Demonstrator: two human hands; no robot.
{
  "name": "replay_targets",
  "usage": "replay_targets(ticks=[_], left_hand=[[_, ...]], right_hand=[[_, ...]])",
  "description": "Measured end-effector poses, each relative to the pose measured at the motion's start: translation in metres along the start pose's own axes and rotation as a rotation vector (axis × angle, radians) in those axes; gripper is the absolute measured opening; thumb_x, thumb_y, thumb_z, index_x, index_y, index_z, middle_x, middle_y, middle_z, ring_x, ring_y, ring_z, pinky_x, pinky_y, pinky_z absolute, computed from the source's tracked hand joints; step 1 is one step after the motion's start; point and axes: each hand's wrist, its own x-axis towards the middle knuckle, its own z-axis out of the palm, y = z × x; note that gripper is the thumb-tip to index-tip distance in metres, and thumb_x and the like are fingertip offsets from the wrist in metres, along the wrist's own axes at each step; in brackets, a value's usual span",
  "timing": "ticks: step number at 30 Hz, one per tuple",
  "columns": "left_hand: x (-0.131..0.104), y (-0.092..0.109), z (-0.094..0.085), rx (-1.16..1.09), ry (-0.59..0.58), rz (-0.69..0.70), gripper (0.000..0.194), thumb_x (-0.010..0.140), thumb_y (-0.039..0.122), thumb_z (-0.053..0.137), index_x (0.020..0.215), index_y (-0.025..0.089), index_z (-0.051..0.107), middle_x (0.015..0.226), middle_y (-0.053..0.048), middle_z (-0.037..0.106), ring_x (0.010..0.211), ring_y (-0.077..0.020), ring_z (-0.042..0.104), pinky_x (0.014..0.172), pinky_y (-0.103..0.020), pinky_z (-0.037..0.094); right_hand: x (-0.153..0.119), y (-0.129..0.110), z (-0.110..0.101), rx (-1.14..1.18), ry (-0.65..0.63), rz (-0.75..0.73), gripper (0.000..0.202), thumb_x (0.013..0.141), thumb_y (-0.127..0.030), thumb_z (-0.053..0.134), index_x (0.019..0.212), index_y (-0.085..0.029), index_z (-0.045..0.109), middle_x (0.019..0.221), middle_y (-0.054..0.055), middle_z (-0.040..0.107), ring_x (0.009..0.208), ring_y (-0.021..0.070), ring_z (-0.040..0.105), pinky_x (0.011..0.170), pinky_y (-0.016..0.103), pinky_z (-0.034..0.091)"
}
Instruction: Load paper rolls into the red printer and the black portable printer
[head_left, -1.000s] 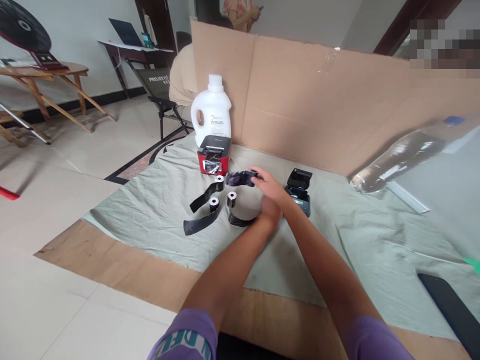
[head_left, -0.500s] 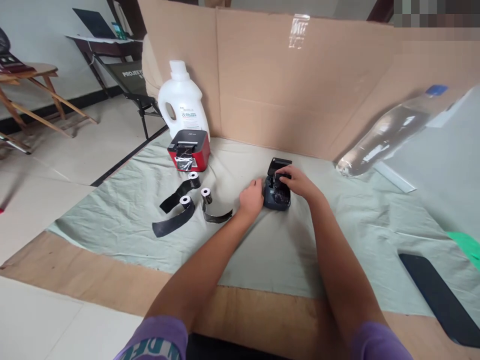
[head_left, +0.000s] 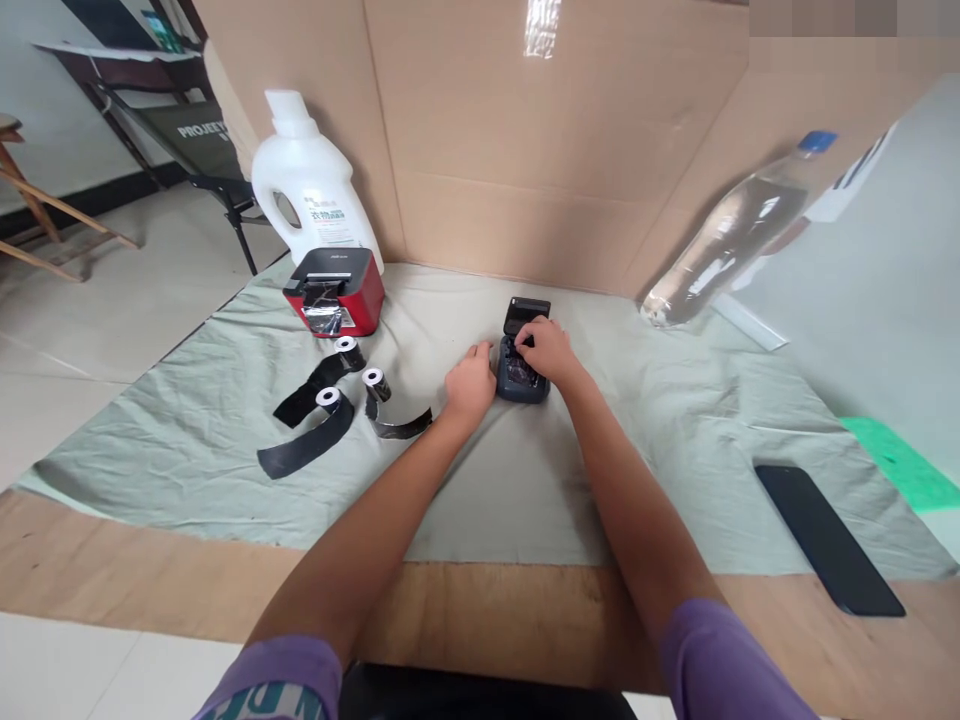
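Note:
A small dark blue printer (head_left: 517, 382) sits on the pale green cloth (head_left: 195, 420) with its lid (head_left: 526, 311) raised. My left hand (head_left: 468, 381) grips the printer's left side. My right hand (head_left: 549, 346) lies over the open compartment with its fingers curled down into it, on the black roll that it carried there; the roll is mostly hidden under the fingers. Three more rolls with loose black strips lie to the left: one (head_left: 347, 346), another (head_left: 328, 399) and a third (head_left: 374, 379).
A red printer (head_left: 334, 293) and a white jug (head_left: 303, 186) stand at the back left. A cardboard wall (head_left: 525, 150) closes the back. A clear bottle (head_left: 731, 235) leans at the right, and a black phone (head_left: 829, 540) lies near the cloth's right front.
My right hand carried a black roll from beside the other rolls to the dark blue printer and lowered it into the open compartment. My left hand moved to the printer's side.

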Motion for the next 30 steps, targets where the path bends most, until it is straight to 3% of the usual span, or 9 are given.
replay_targets(ticks=[3,6,9,15,19,21,24,27,30], left_hand=[[0.001,-0.005,-0.002,-0.152,0.099,0.139,0.044,0.088,0.012,0.041,0.126,0.022,0.062,0.121,-0.009,0.066,0.104,-0.0247,0.064,0.089,-0.036,0.049],[0.003,-0.009,-0.003,-0.295,0.068,0.465,0.051,0.079,0.010,0.046,0.126,0.021,0.062,0.126,-0.006,0.064,0.117,-0.0238,0.054,0.103,-0.036,0.045],[0.006,-0.012,-0.001,-0.341,-0.028,0.643,0.055,0.076,0.009,0.047,0.127,0.022,0.064,0.130,-0.003,0.065,0.123,-0.0243,0.048,0.111,-0.039,0.039],[0.007,-0.006,0.006,-0.292,0.132,0.609,0.025,0.089,0.021,0.056,0.105,0.023,0.074,0.116,-0.004,0.070,0.113,-0.0225,0.052,0.105,-0.038,0.043],[0.005,0.000,-0.002,-0.179,0.290,0.550,0.021,0.093,0.030,0.058,0.099,0.027,0.078,0.123,-0.005,0.066,0.120,-0.0268,0.047,0.104,-0.043,0.039],[0.005,0.003,-0.007,-0.113,0.269,0.520,0.023,0.095,0.033,0.057,0.102,0.030,0.079,0.130,-0.005,0.064,0.126,-0.0299,0.043,0.107,-0.047,0.035],[0.008,0.007,-0.007,-0.148,0.190,0.413,0.030,0.096,0.039,0.055,0.118,0.031,0.074,0.138,-0.005,0.060,0.132,-0.0301,0.042,0.112,-0.046,0.032],[0.015,0.007,0.004,-0.418,0.083,0.218,0.043,0.099,0.034,0.048,0.139,0.025,0.060,0.143,-0.006,0.058,0.133,-0.0238,0.048,0.115,-0.039,0.034],[0.022,0.005,0.015,-0.677,-0.046,0.054,0.047,0.096,0.024,0.046,0.142,0.020,0.057,0.146,-0.006,0.056,0.135,-0.0192,0.051,0.117,-0.032,0.034]], right_hand=[[0.001,-0.001,0.000,0.056,0.191,0.001,0.014,0.081,-0.013,0.055,0.086,-0.020,0.066,0.096,0.010,0.062,0.097,0.0268,0.055,0.092,0.045,0.045],[0.005,0.005,-0.001,0.172,0.383,0.029,0.027,0.084,-0.018,0.053,0.110,-0.015,0.059,0.113,0.015,0.058,0.102,0.0256,0.056,0.092,0.041,0.047],[0.008,0.012,-0.002,0.265,0.345,0.064,0.039,0.084,-0.022,0.054,0.122,-0.015,0.052,0.124,0.017,0.056,0.099,0.0248,0.057,0.090,0.042,0.049],[0.003,0.015,-0.031,0.344,0.171,0.030,0.028,0.076,-0.025,0.060,0.103,-0.021,0.055,0.110,0.007,0.061,0.068,0.0144,0.053,0.074,0.035,0.049],[-0.007,0.014,-0.063,0.272,-0.266,-0.032,0.010,0.076,-0.025,0.062,0.084,-0.019,0.063,0.091,0.003,0.064,0.069,0.0148,0.055,0.069,0.031,0.046],[-0.011,0.014,-0.070,0.204,-0.390,-0.009,0.005,0.078,-0.022,0.062,0.079,-0.019,0.066,0.089,0.003,0.066,0.072,0.0156,0.057,0.069,0.031,0.045],[-0.012,0.017,-0.069,0.198,-0.331,0.149,0.012,0.081,-0.020,0.062,0.093,-0.019,0.066,0.096,0.006,0.068,0.069,0.0145,0.059,0.065,0.029,0.046],[-0.013,0.022,-0.062,0.331,-0.352,0.338,0.026,0.084,-0.027,0.064,0.110,-0.019,0.063,0.105,0.010,0.070,0.063,0.0145,0.061,0.056,0.028,0.047],[-0.017,0.026,-0.059,0.492,-0.416,0.408,0.034,0.083,-0.035,0.068,0.114,-0.020,0.064,0.114,0.011,0.070,0.067,0.0165,0.065,0.051,0.026,0.047]])
